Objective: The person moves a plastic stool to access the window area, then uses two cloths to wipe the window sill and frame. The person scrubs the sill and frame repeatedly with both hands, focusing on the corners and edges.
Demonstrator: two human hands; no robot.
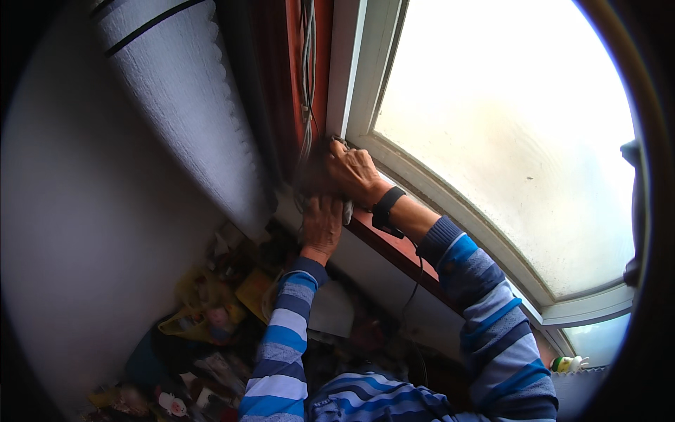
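My right hand (354, 171) grips a grey cloth (338, 139) in the corner where the window frame (416, 158) meets the red-brown side board (311, 31). Another bit of grey cloth (348, 212) shows between my two hands. My left hand (321, 224) lies back up at the end of the red-brown windowsill (369, 221), just below the right one. Its fingertips are blurred and in shadow, so what they touch is unclear. Loose grey cables (308, 63) hang down the side board to my hands. A black strap (389, 204) circles my right wrist.
A pale curtain (179, 105) hangs at the left, beside a wall (63, 200). Below lie a yellow bag (182, 322) and a jumble of small items (205, 390). A thin black cable (416, 285) runs down from my wrist. A small figurine (568, 364) sits at far right.
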